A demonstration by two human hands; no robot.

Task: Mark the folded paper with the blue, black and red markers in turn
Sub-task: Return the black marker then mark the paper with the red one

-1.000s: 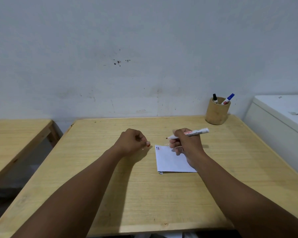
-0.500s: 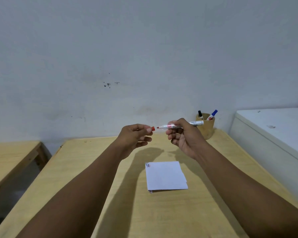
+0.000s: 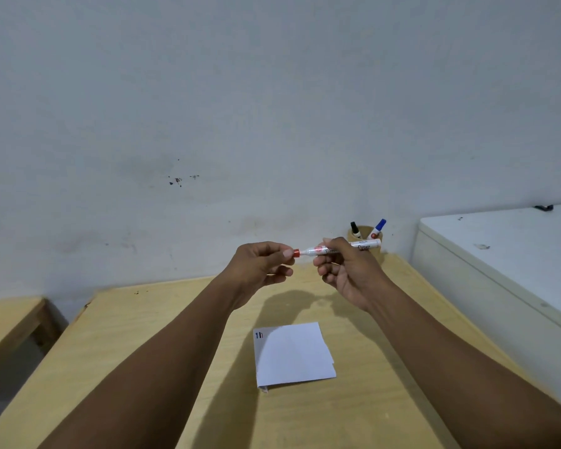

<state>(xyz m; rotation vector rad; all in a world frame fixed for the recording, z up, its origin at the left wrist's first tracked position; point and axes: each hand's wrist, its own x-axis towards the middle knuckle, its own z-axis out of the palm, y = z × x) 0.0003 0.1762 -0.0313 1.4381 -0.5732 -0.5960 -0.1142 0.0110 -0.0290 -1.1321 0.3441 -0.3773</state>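
Both hands are raised above the table (image 3: pixel 117 345), at about the middle of the frame. The right hand (image 3: pixel 347 270) grips the white barrel of the red marker (image 3: pixel 337 248), fingers curled round its middle, so that the marker lies nearly level and points toward the left of the frame. The left hand (image 3: pixel 259 265) pinches the red cap (image 3: pixel 296 253) between thumb and fingertips, right at the marker's left end; the cap touches the barrel's tip, but whether it is fully seated cannot be told. The other fingers of the left hand are loosely curled beneath.

Below the hands, in the lower middle of the frame, the folded paper (image 3: pixel 293 354) lies flat on the table, well apart from both hands. Its upper left corner carries a few short upright strokes (image 3: pixel 259 335), too small to tell their colours with certainty. A bit of the under layer pokes out at the lower left edge.

Behind the right hand, at the far edge of the table by the wall, stands a round wooden cup (image 3: pixel 366 233). In it the black marker (image 3: pixel 355 230) and the blue marker (image 3: pixel 378 227) stand with caps up, leaning apart. A white cabinet (image 3: pixel 506 254) fills the right side of the frame, and another wooden table (image 3: pixel 7 319) shows at the left edge.
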